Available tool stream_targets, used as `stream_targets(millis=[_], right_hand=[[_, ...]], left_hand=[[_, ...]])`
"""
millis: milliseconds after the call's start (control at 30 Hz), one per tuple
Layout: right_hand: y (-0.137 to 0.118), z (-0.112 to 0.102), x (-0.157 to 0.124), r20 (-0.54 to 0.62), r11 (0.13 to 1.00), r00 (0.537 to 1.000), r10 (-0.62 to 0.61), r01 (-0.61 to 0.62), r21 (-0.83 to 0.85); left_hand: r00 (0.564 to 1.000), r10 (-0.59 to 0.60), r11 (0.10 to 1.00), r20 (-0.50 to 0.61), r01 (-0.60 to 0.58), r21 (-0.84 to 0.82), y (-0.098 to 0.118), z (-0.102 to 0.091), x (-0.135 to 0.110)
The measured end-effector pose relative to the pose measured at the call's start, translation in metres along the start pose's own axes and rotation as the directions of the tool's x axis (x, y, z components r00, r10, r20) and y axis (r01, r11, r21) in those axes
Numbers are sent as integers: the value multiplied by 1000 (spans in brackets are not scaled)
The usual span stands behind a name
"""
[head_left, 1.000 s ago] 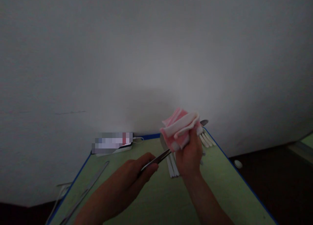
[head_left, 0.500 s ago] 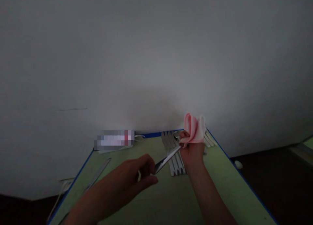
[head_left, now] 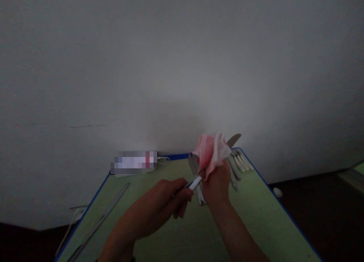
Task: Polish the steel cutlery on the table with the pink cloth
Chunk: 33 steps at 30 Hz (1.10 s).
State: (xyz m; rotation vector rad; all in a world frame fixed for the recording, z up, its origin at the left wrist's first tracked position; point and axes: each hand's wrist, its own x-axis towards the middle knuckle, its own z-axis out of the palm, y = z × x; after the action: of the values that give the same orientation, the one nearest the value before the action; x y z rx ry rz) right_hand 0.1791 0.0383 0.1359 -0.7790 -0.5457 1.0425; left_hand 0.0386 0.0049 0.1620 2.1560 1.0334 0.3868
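Note:
My left hand (head_left: pixel 167 198) is closed round the handle of a metal table knife (head_left: pixel 234 139). The blade runs up and to the right through a pink and white cloth (head_left: pixel 212 152), and its tip sticks out beyond the cloth. My right hand (head_left: pixel 216 183) is closed on that cloth, wrapping it round the blade. Both hands are held above a green table (head_left: pixel 256 224) with a blue edge.
Several more pieces of cutlery (head_left: pixel 239 164) lie on the table near the far edge, behind and beside my right hand. A long metal strip (head_left: pixel 105 212) lies at the left. A blurred-out flat object (head_left: pixel 133 162) with a cable sits at the back by the white wall.
The cloth in my right hand has slid back up along the blade, so the knife tip shows past it again. My left hand has shifted slightly right.

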Motion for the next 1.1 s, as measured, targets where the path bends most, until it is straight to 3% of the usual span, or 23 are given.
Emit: stream_targets(millis=[100, 233, 400, 533, 667, 833, 933, 1000, 1100], right_hand=[[11, 7, -19, 58, 998, 998, 34, -30, -60], [24, 14, -37, 166, 983, 969, 183, -176, -56], [30, 14, -36, 216, 977, 954, 210, -210, -22], [27, 8, -22, 143, 990, 979, 144, -142, -26], [12, 0, 3, 93, 998, 994, 61, -64, 29], [-2, -16, 37, -7, 980, 999, 37, -35, 198], [1, -17, 40, -35, 980, 999, 16, -9, 198], [6, -13, 32, -49, 994, 999, -22, 27, 104], [14, -3, 11, -44, 999, 998, -44, 43, -23]], left_hand=[[992, 6, 1000, -129, -8, -22, -3, 5, 10], [975, -14, 999, -222, 2, -51, -11, 2, 11], [960, 0, 999, -280, -14, -48, -15, 1, 10], [958, 31, 999, -284, -33, -2, -13, 4, 10], [978, 47, 999, -204, -47, 7, -11, -4, 2], [997, -32, 999, -67, 30, -36, -14, -14, -8], [997, -78, 992, -18, 75, -103, -15, -9, -4], [993, -97, 988, -59, 90, -123, -15, -3, 2], [963, -134, 987, -235, 110, -115, -12, 4, 12]])
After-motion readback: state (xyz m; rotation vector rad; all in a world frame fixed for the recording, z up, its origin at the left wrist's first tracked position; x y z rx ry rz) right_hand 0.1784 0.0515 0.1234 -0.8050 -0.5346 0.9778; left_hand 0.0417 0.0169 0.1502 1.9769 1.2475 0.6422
